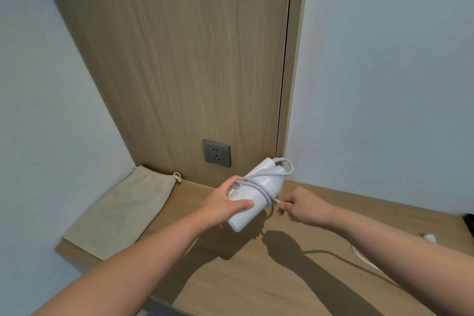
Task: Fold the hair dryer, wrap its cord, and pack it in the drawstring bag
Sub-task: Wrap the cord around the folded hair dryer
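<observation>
Head view: flat, down-left of the wall socket (216, 153), beige drawstring bag (120, 210). Below the socket, left hand (228, 202) clamped round folded hair dryer (256, 197), cord (250, 181) wound about it. Just right, right hand (302, 206) pinching the cord's loose run.

At lower centre the hair dryer (246, 218) is smooth white plastic with a faint sheen, its cord (256, 183) smooth and pale grey, the drawstring bag (123, 210) at lower left matt coarse-woven beige cloth, the desk top (256, 277) and wall panel (179, 59) matt wood grain, and the socket plate (216, 152) satin grey.
</observation>
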